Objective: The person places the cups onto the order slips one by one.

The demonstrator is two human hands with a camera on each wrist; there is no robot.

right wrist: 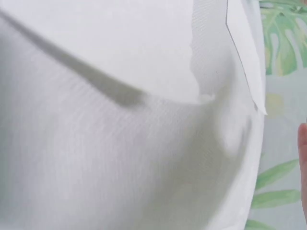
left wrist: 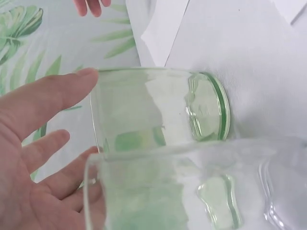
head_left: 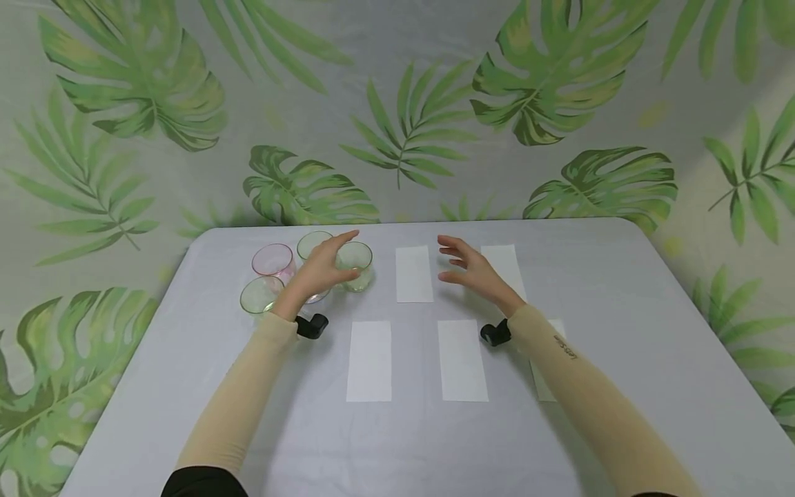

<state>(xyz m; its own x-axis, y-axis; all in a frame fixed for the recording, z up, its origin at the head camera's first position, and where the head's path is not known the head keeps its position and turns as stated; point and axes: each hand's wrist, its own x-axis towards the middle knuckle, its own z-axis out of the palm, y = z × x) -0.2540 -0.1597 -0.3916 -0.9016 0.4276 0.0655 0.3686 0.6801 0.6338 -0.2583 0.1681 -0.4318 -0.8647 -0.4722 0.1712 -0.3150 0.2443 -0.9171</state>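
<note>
My left hand (head_left: pixel 319 268) reaches over the group of glasses with thumb and fingers spread. It is around the rim of a green-tinted glass (head_left: pixel 355 257) that stands upright. In the left wrist view a fingertip meets the rim of that glass (left wrist: pixel 144 105), and a clear glass (left wrist: pixel 249 167) covers part of the other fingers. My right hand (head_left: pixel 473 270) hovers above the table, holding nothing, its fingers apart and gently bent, between two white paper rectangles. Only a sliver of a finger (right wrist: pixel 303 148) shows in the right wrist view.
Beside the left hand stand a pink-rimmed glass (head_left: pixel 273 259) and two more green-rimmed glasses, one nearer (head_left: pixel 261 295), one farther (head_left: pixel 312 241). Several white paper rectangles (head_left: pixel 414 275) lie in two rows on the white-covered table (head_left: pixel 397 449). A leaf-patterned cloth (head_left: pixel 428 200) hangs behind.
</note>
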